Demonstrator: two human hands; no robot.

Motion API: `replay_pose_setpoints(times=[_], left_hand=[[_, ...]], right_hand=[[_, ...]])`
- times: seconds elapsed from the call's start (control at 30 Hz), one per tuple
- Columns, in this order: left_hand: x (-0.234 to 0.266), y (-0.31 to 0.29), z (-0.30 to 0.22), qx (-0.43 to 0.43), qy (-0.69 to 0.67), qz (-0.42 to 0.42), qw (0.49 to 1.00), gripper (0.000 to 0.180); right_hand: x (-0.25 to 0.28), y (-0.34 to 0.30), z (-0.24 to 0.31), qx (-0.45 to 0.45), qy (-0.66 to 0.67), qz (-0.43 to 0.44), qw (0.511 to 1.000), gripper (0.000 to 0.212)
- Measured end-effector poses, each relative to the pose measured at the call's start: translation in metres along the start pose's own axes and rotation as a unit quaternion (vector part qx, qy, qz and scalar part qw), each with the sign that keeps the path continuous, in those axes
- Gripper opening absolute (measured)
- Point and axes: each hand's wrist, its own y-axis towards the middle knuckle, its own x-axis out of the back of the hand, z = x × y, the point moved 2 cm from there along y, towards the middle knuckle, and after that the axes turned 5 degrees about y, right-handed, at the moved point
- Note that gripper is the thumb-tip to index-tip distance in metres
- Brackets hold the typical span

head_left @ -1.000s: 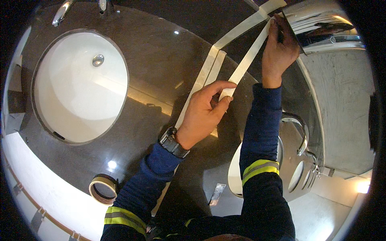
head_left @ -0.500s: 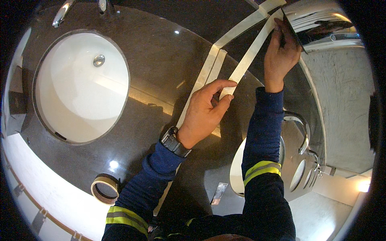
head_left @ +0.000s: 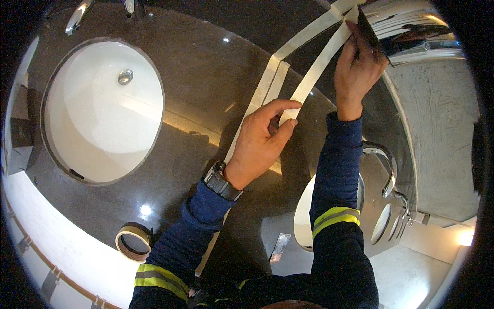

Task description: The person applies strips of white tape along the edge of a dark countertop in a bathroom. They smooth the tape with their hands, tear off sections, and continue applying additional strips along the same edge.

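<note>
— Where do we have the tape strip (head_left: 315,72) right now?

— We hold it stretched between our two hands above the dark surface (head_left: 206,67). Our left hand (head_left: 260,144) pinches the near end between thumb and forefinger, so that grip is closed on the strip. Our right hand (head_left: 357,69) is at the far end, up by the mirror (head_left: 411,31), with a dark flat blade (head_left: 369,31) held in its closed fingers against the strip.

— Which way does it run?

— Its long axis goes on a diagonal, from the lower left at our left hand up and away to the upper right at our right hand. It looks taut and straight between the two.

— What lies under it?

— Another taped line (head_left: 267,87) is already stuck flat on the surface, running roughly the same diagonal and lying just left of the strip we hold. The two converge toward the far end near the mirror.

— And around us?

— A white oval basin (head_left: 103,113) sits well to the left, set into the surface. A tape roll (head_left: 134,242) lies flat near the front edge, beside our left sleeve. A curved chrome tap (head_left: 383,165) stands to the right of our right forearm.
</note>
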Motion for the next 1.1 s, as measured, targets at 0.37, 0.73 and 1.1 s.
replay_pose_setpoints(times=[0.37, 0.73, 1.1], left_hand=[[0.001, -0.001, 0.012, 0.02, 0.035, -0.023, 0.999, 0.027], [0.001, -0.001, 0.011, 0.059, -0.004, -0.015, 0.998, 0.029], [0.001, -0.001, 0.017, 0.05, 0.001, -0.012, 0.999, 0.028]], right_hand=[[0.017, -0.02, 0.01, -0.077, 0.048, -0.013, 0.996, 0.025], [0.004, -0.027, 0.017, -0.154, 0.164, 0.02, 0.974, 0.024], [-0.002, -0.034, 0.017, -0.184, 0.184, 0.019, 0.965, 0.024]])
